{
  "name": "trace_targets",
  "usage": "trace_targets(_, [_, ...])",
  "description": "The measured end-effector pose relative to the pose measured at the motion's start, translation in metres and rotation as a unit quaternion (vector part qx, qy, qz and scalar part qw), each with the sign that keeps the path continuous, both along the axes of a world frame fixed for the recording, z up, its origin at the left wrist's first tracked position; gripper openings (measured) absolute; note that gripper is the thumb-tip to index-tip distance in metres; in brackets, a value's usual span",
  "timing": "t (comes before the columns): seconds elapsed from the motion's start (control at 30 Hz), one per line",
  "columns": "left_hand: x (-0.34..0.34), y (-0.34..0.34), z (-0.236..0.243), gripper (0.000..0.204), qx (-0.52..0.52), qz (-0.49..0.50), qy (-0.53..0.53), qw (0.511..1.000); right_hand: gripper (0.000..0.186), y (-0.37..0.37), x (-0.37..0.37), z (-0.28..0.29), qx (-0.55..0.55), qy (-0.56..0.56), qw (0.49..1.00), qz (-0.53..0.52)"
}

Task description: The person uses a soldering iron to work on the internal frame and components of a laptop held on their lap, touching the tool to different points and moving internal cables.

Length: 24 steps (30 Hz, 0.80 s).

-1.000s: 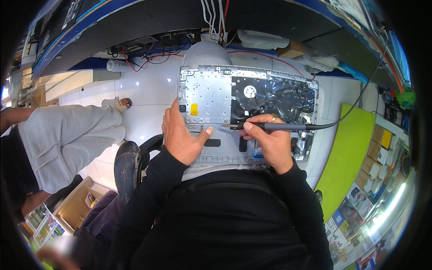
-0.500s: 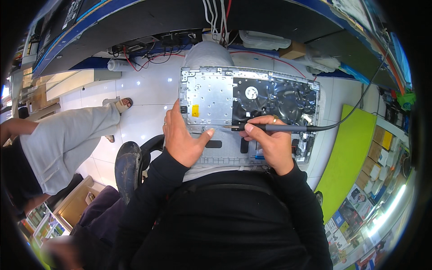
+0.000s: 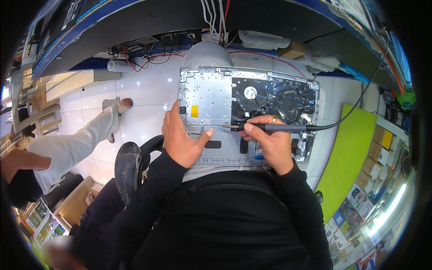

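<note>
A silver laptop palmrest case [image 3: 211, 100], inner side up, lies across my lap. A black film with a round white sticker [image 3: 250, 92] covers its upper right part, and a yellow sticker [image 3: 194, 111] is on the bare metal at left. My left hand [image 3: 182, 143] grips the case's left edge, its thumb stretched over the lower part and the other fingers at the side. Pinched like a pen in my right hand [image 3: 275, 146] is a soldering iron [image 3: 290, 128]. Its metal tip points left, at the case's middle strip; whether it touches cannot be made out.
The iron's cord [image 3: 355, 108] runs up to the bench [image 3: 306, 18] at right. At left another person's leg [image 3: 76, 139] is on the tiled floor, near a black seat [image 3: 128, 166]. A green panel [image 3: 344, 166] and a lit display case [image 3: 378, 198] stand at right.
The laptop case has shifted very slightly left. My hands and the soldering iron stay nearly in place. At left, the other person has changed stance, with body and arm shifted.
</note>
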<state>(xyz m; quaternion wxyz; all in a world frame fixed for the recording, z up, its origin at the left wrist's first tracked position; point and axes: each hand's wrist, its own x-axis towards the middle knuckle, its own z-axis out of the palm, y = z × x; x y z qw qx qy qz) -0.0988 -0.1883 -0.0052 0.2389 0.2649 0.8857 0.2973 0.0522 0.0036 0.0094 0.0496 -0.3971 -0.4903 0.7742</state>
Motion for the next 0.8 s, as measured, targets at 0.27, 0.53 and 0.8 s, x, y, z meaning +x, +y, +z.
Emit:
trace_targets(0.27, [-0.001,0.001,0.002,0.100,0.005,-0.002,0.000,1.000,0.019,-0.001,-0.001,0.001,0.017,-0.007,1.000,0.011])
trace_targets(0.53, [0.000,0.002,0.001,0.099,0.009,-0.003,0.004,1.000,0.017,-0.003,-0.002,0.002,0.085,-0.037,0.994,0.062])
trace_targets(0.8, [-0.003,-0.013,0.001,0.080,0.065,0.013,-0.036,0.997,0.017,-0.002,-0.003,0.004,0.127,-0.055,0.986,0.092])
